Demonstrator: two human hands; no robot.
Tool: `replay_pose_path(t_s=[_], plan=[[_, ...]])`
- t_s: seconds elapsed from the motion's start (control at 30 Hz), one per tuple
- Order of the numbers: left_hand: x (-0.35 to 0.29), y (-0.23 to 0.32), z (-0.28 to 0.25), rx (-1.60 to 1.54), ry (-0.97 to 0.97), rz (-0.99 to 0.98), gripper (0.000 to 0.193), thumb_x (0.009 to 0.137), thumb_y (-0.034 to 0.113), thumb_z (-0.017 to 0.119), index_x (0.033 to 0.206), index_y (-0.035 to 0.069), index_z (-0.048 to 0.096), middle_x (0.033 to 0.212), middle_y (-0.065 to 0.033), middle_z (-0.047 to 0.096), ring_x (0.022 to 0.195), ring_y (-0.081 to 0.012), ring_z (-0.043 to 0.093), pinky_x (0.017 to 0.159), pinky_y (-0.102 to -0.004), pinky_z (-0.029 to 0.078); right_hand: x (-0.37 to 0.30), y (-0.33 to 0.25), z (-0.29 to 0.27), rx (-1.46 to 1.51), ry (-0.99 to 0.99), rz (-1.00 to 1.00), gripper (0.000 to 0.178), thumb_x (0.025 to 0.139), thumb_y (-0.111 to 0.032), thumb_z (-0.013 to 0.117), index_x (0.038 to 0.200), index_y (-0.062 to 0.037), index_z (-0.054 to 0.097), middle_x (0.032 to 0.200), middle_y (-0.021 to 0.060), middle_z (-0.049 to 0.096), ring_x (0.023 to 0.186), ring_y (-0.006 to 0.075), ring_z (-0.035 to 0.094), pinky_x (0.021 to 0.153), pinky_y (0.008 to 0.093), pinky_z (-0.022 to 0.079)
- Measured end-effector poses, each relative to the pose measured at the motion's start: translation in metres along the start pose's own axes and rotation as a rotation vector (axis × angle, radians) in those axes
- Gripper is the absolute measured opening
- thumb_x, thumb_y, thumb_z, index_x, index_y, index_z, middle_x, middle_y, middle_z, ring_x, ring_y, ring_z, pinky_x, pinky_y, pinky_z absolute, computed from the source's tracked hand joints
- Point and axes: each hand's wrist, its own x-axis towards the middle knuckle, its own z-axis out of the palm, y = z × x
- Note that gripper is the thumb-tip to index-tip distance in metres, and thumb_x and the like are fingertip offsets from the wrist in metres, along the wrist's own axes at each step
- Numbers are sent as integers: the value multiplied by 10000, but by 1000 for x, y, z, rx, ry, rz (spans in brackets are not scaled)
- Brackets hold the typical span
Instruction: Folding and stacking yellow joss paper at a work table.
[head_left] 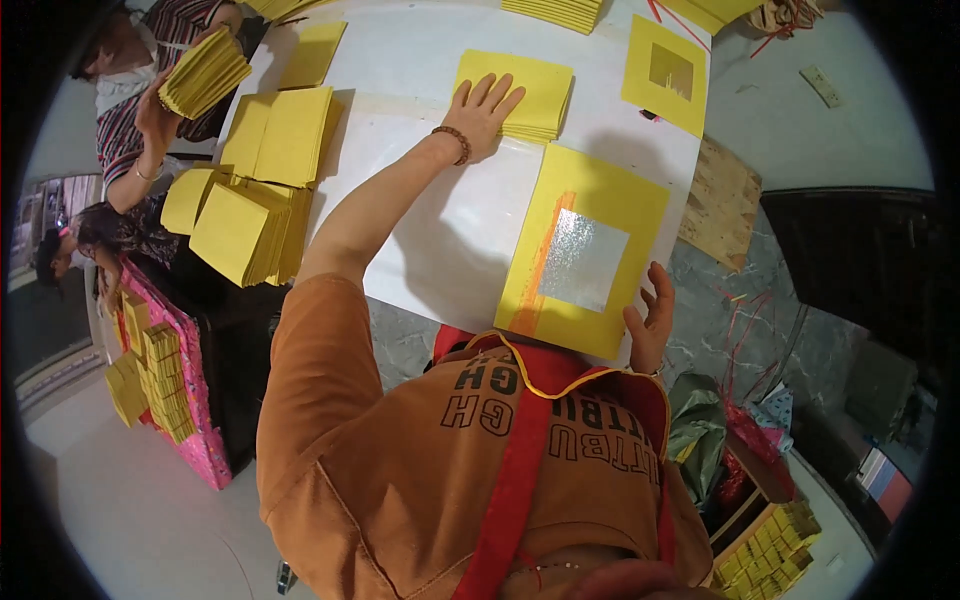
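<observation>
My left hand, a beaded bracelet at its wrist, lies with fingers spread on a stack of yellow paper toward the far middle of the white table. Close to my body is a large yellow sheet. It bears a shiny silver square and an orange streak along the square's left side. My right hand is beside that sheet's right edge, fingers apart and slightly bent, holding nothing visible. Whether it touches the sheet I cannot tell.
Folded yellow paper stacks line the table's left side. A co-worker's hand holds a yellow bundle there. Another yellow sheet with a metallic square lies far right. Yellow bundles rest on a pink-covered surface at left.
</observation>
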Motion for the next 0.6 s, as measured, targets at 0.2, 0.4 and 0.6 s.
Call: replay_pose_path(t_s=[0.2,0.4,0.6], plan=[[6,-6,-7,8,-69,15,757,773,207,559,1415,171,160,1460,-127,174,1336,-317,176,1060,-491,173,2,-13,-4,-164,-3,-136,674,694,-282,664,1290,-87,415,1366,112,343,1265,259,309,1015,407,266],[3,-11,-33,-17,-17,51,823,730,245,627,1410,212,164,1432,-135,219,1306,-340,224,1032,-506,223,-7,-18,-6,-248,-37,-243,556,712,-237,652,1221,-82,488,1349,111,365,1256,287,316,1034,420,241],[-42,35,-68,-172,165,93,676,752,170,600,1361,186,307,1370,-149,328,1226,-331,344,976,-484,289,-11,-15,-7,-505,-139,-390,315,729,-199,645,1022,-86,627,1214,91,510,1232,311,347,1015,431,265]])
